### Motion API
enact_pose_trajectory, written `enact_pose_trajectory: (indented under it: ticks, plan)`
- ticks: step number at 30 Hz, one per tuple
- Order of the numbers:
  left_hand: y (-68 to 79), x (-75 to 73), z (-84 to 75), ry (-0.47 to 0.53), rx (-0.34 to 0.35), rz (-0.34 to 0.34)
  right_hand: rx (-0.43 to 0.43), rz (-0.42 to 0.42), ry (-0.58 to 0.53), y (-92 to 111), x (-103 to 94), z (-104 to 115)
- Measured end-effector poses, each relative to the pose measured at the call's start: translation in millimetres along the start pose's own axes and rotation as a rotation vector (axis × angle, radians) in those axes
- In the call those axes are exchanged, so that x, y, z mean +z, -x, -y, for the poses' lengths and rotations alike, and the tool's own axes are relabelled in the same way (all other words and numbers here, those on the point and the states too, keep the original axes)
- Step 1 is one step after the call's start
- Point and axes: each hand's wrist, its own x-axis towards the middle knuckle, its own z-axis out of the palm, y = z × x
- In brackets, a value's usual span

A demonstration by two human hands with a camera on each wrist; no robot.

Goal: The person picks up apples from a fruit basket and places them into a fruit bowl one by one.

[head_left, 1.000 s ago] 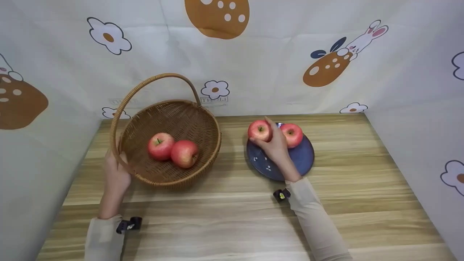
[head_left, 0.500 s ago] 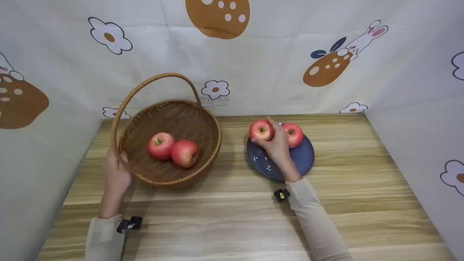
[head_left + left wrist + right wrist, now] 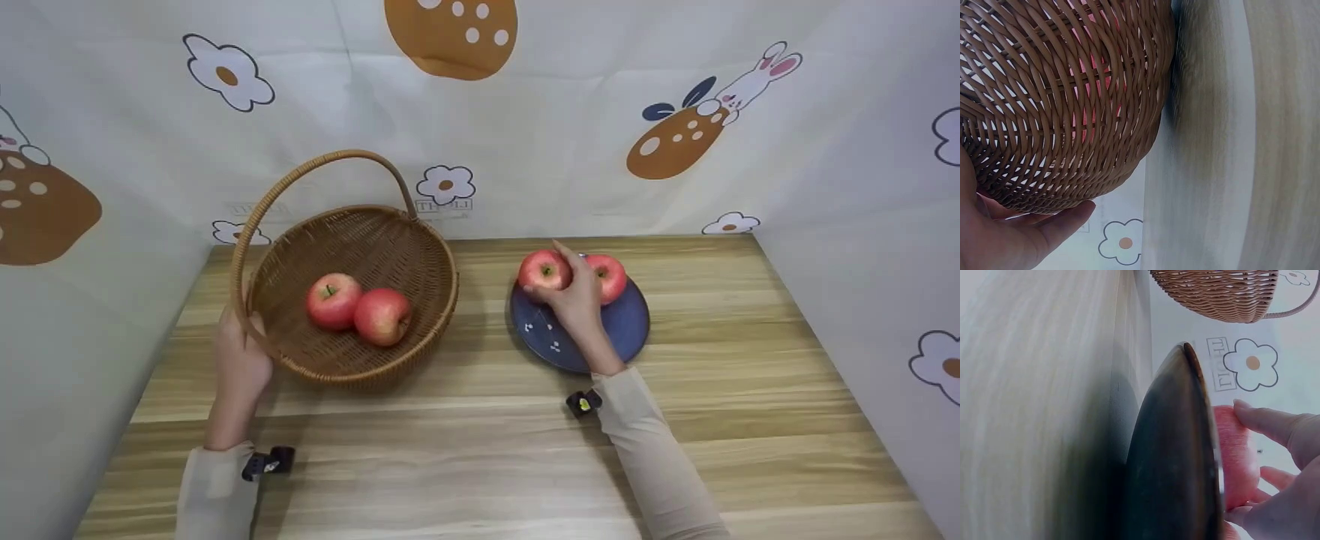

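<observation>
My left hand (image 3: 244, 360) grips the left side of a brown wicker basket (image 3: 375, 247), near the foot of its arched handle; the left wrist view shows my fingers (image 3: 1067, 222) against the woven wall. Two red apples lie touching inside it, one apple (image 3: 334, 301) stem up and another apple (image 3: 383, 318) turned on its side. Over a dark blue plate (image 3: 622, 334), my right hand (image 3: 577, 304) holds a red apple (image 3: 543, 269) between thumb and fingers, at the plate's back left. Another apple (image 3: 609, 279) rests on the plate behind those fingers, partly covered by them.
Everything stands on a wood-grain table (image 3: 450, 465). A pale printed sheet (image 3: 540, 135) with flowers and rabbits rises behind it and at both sides. The basket's tall handle (image 3: 330, 156) arches upward close to the back sheet.
My right hand and the apple it holds have shifted very slightly to the right over the plate. My left hand and the basket stay practically still.
</observation>
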Motion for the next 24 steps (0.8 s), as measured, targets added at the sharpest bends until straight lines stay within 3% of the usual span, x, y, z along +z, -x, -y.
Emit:
enact_pose_trajectory:
  ticks: [17,24]
  plan:
    - [-0.2,0.0,1.4,0.002,0.012,-0.006,0.042,-0.025,-0.009,-4,-6.5,8]
    - [0.7,0.3,0.3,0.018,-0.003,0.000,0.016,-0.017,-0.096,-4,-7.8,11]
